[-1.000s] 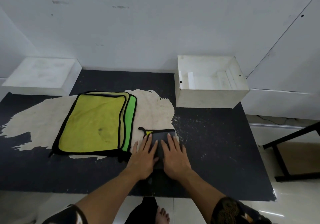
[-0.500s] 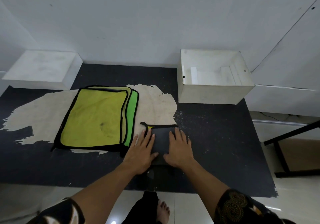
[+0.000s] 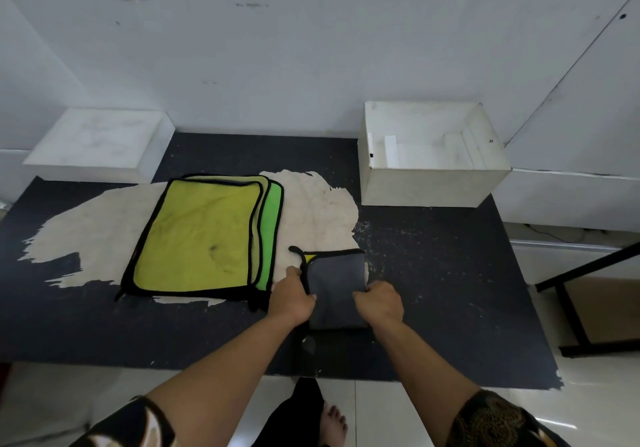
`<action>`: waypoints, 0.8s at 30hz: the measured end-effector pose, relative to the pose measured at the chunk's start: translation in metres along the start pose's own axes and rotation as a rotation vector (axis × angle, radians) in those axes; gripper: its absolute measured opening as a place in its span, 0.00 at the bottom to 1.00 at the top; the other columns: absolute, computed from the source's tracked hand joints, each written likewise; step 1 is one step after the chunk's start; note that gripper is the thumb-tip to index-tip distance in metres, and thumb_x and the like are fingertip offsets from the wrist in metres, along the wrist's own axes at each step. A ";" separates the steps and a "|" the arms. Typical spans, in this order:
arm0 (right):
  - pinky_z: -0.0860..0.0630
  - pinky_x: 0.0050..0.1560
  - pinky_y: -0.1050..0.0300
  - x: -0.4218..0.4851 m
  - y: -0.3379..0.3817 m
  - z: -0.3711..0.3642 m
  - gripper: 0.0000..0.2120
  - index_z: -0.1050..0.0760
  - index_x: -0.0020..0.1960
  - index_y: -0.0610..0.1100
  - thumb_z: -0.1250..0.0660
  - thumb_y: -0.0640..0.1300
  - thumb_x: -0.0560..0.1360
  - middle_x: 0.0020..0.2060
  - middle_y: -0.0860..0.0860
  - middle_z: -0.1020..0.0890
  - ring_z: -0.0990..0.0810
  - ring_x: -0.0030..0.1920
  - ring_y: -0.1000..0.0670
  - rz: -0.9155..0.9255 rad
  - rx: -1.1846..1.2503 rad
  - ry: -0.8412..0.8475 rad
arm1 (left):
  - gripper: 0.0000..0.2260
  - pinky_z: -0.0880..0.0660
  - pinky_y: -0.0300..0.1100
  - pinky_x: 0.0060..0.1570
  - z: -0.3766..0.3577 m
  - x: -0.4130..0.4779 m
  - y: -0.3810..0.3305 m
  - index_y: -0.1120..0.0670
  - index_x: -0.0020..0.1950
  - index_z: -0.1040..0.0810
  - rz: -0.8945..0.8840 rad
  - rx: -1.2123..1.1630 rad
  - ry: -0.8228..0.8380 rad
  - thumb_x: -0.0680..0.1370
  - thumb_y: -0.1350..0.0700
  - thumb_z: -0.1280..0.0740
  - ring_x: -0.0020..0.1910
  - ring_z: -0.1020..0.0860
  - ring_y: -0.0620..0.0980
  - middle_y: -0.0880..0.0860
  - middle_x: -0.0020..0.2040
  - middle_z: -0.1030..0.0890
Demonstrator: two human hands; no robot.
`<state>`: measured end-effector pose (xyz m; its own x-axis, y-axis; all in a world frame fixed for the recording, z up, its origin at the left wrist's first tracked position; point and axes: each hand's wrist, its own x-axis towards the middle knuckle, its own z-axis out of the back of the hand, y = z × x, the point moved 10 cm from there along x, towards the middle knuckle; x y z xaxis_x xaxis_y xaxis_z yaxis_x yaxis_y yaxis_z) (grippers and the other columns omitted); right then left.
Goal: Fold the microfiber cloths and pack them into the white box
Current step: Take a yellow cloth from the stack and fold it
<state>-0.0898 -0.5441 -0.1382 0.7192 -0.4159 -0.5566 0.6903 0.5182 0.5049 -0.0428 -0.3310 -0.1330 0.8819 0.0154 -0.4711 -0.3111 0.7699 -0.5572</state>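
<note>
Taking the white box as your marker: far to its left, against the wall, sat a closed white block that played no part. Nearer, still left of the box, the stack of unfolded cloths lay flat on the dark mat, yellow on top with a green edge showing.

Left of the box and toward you, your left hand was curled shut on the left edge of the folded grey cloth, fingers tucked under. Your right hand was closed the same way on the right edge, in front of the box's left corner.

The risk lay in the lift. You held the bundle only by its sides, so the middle could have sagged and the layers slid apart. A yellow corner and a black loop of trim already poked out at the far left edge; that loose end could have snagged on the box's front wall or pulled the fold open. The box also had white dividers inside, so a slack bundle might have caught on one and landed crooked.
</note>
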 end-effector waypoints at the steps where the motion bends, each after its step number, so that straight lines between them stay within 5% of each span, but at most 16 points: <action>1: 0.34 0.30 0.62 -0.001 -0.003 0.005 0.05 0.23 0.41 0.44 0.36 0.44 0.72 0.35 0.52 0.22 0.26 0.34 0.55 -0.008 0.012 -0.019 | 0.25 0.27 0.42 0.47 -0.004 -0.001 -0.002 0.55 0.67 0.34 -0.010 0.002 0.015 0.74 0.56 0.29 0.53 0.22 0.54 0.56 0.54 0.20; 6: 0.37 0.30 0.61 -0.003 -0.023 0.025 0.03 0.26 0.45 0.46 0.35 0.44 0.72 0.37 0.53 0.26 0.31 0.34 0.56 -0.045 -0.008 -0.066 | 0.25 0.24 0.47 0.50 -0.006 -0.016 -0.021 0.51 0.65 0.33 -0.177 0.113 -0.087 0.72 0.55 0.27 0.55 0.23 0.53 0.52 0.58 0.27; 12: 0.32 0.38 0.60 -0.004 -0.027 0.023 0.12 0.25 0.55 0.45 0.31 0.45 0.72 0.50 0.48 0.19 0.26 0.43 0.50 -0.013 -0.046 -0.043 | 0.12 0.26 0.45 0.53 -0.017 -0.031 -0.068 0.55 0.58 0.20 -0.567 0.281 -0.155 0.76 0.61 0.34 0.53 0.26 0.51 0.53 0.54 0.24; 15: 0.28 0.45 0.58 -0.006 -0.024 0.023 0.15 0.26 0.58 0.46 0.32 0.43 0.72 0.51 0.46 0.19 0.21 0.51 0.45 0.000 -0.014 -0.057 | 0.12 0.27 0.40 0.56 -0.019 -0.022 -0.077 0.55 0.60 0.19 -0.515 0.185 -0.101 0.79 0.60 0.37 0.56 0.24 0.51 0.52 0.57 0.22; 20: 0.27 0.46 0.56 -0.011 -0.019 0.021 0.20 0.30 0.65 0.44 0.32 0.40 0.73 0.54 0.45 0.19 0.21 0.51 0.45 0.043 0.000 -0.064 | 0.15 0.28 0.45 0.63 -0.039 -0.004 -0.084 0.54 0.65 0.22 -0.398 0.286 0.166 0.81 0.58 0.40 0.63 0.24 0.53 0.54 0.65 0.22; 24: 0.25 0.54 0.53 -0.015 -0.009 0.023 0.24 0.31 0.68 0.44 0.33 0.39 0.74 0.58 0.45 0.22 0.22 0.57 0.45 0.132 -0.021 -0.071 | 0.12 0.26 0.49 0.60 -0.030 0.004 -0.087 0.54 0.61 0.21 -0.229 0.102 0.177 0.82 0.53 0.40 0.57 0.21 0.54 0.55 0.59 0.19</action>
<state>-0.1048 -0.5596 -0.1198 0.8080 -0.3942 -0.4379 0.5880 0.5874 0.5561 -0.0226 -0.4176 -0.1071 0.8470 -0.2702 -0.4578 -0.0665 0.8006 -0.5956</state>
